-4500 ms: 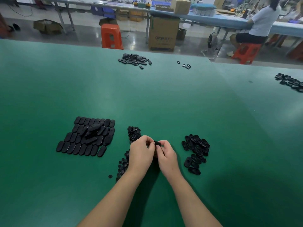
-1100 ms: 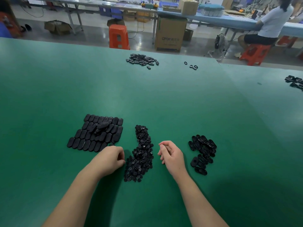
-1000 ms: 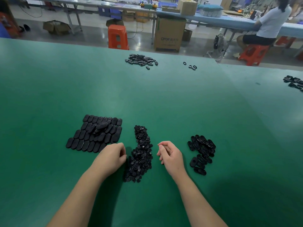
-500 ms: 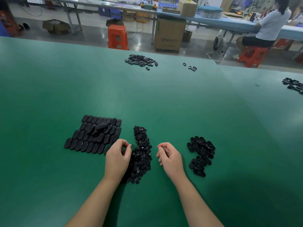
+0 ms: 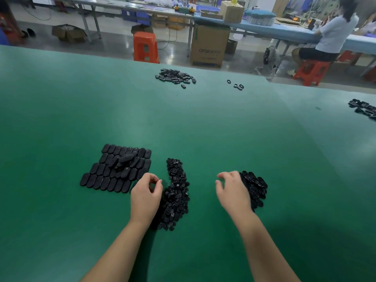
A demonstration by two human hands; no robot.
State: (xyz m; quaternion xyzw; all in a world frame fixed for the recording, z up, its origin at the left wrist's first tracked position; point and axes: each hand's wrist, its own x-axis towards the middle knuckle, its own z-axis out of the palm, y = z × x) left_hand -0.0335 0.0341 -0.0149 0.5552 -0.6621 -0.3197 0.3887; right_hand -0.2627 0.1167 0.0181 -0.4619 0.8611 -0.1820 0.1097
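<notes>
Left hand (image 5: pixel 145 195): hovers at the near left flank of the heap of small black parts (image 5: pixel 177 192), back turned up, fingers curled in, thumb and forefinger tips close together over a dark gap. Pinching a part or not: cannot tell. Covers the near left edge of the heap and the near right corner of the oval caps (image 5: pixel 120 169).

Right hand (image 5: pixel 234 192): well apart from the left, with the heap and a strip of bare green table (image 5: pixel 203 123) between. Blurred. Fingers loosely bent and spread, pointing far and left, nothing seen in them. Lies over the left edge of the pile of black oval rings (image 5: pixel 255 186) and hides part of it; contact with the rings not clear.

Heap of small parts: runs as a long band from far to near in the middle, narrow at the far end, wide at the near end. Oval caps: laid flat in tidy rows just left of the heap, a few loose ones stacked on top. Oval rings: jumbled, to the right of the heap.

Far side of the table: another black heap (image 5: pixel 175 76), three loose rings (image 5: pixel 236 85) to its right, more black pieces (image 5: pixel 364 108) at the right edge. Beyond the table: an orange stool (image 5: pixel 145 47), a cardboard box (image 5: pixel 209 46), a seated person (image 5: pixel 333 35) at a blue bench (image 5: pixel 284 30).
</notes>
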